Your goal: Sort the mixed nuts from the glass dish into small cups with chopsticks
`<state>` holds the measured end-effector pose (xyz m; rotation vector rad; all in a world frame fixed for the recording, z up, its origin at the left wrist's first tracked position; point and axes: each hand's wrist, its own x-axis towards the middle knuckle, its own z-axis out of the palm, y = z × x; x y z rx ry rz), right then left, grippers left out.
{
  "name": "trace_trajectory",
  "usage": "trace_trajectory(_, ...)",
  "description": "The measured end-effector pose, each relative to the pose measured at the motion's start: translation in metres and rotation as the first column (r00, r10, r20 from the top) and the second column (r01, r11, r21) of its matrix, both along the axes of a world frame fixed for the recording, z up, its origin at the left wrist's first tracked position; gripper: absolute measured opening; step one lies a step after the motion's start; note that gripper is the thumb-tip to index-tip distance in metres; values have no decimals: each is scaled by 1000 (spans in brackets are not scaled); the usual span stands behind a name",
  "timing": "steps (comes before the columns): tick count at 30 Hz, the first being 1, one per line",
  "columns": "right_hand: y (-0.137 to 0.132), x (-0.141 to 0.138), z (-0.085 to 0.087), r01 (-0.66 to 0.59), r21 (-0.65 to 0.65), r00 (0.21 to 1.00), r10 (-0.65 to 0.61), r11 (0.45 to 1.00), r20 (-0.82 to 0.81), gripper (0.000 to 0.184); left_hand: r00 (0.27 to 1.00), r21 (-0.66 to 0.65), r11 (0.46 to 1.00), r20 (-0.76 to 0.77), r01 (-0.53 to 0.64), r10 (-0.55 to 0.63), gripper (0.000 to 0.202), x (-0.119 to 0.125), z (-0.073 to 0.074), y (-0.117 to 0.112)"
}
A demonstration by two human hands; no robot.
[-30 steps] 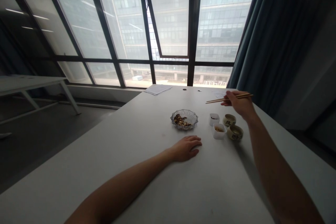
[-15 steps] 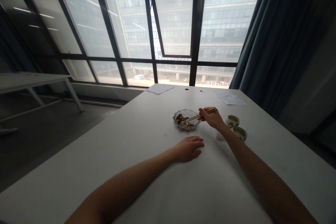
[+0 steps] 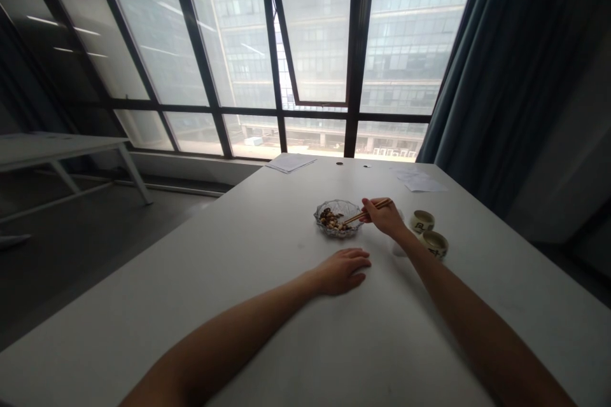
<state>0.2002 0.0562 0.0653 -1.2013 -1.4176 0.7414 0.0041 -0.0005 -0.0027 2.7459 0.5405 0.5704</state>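
My right hand [image 3: 383, 216] is closed around a pair of wooden chopsticks [image 3: 356, 217], which point left and down into a clear glass bowl [image 3: 340, 235]. Inside the bowl lie small brown and pale pieces [image 3: 331, 219] that look like nuts or dried bits; the chopstick tips reach them, but whether they pinch one I cannot tell. Flat on the white table, just in front of the bowl, rests my left hand [image 3: 341, 272], fingers stretched out and holding nothing. Two pale cups with dark characters, a farther cup [image 3: 423, 221] and a nearer cup [image 3: 434, 243], stand right of my right wrist.
Behind my right wrist a whitish, partly hidden object [image 3: 397, 248] is on the table [image 3: 214, 280]. Papers lie at the far left [image 3: 291, 163] and the far right papers [image 3: 417, 179] near the table's edge. A blue curtain [image 3: 482, 89] hangs at the right.
My right hand and the chopsticks have shifted very slightly; the tips are a little lower and farther right in the bowl. My left hand stays where it was.
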Motion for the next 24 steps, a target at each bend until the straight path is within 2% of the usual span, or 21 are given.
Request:
trace_trajectory(5,-8,9,18,39,10,998,-38,999,-49,46,1000,-6,1000,-5,-2,2,36,0,1,0)
trace_trajectory(9,-17,29,45,96,59,990,-89,994,-105,41,1000,-21,1000,-9,-2,1,36,-1,1,0)
trace_trajectory(16,-48,81,94,297,125,950,-281,947,-133,31,1000,-31,1000,-17,-2,2,36,-1,3,0)
trace_trajectory(20,-72,105,110,346,-1,937,-346,938,-37,26,1000,-33,999,-22,-5,4,37,-2,3,1)
trace_trajectory(24,-81,112,113,281,-168,960,-274,945,62,28,1000,-33,999,-23,-8,7,37,-3,3,1)
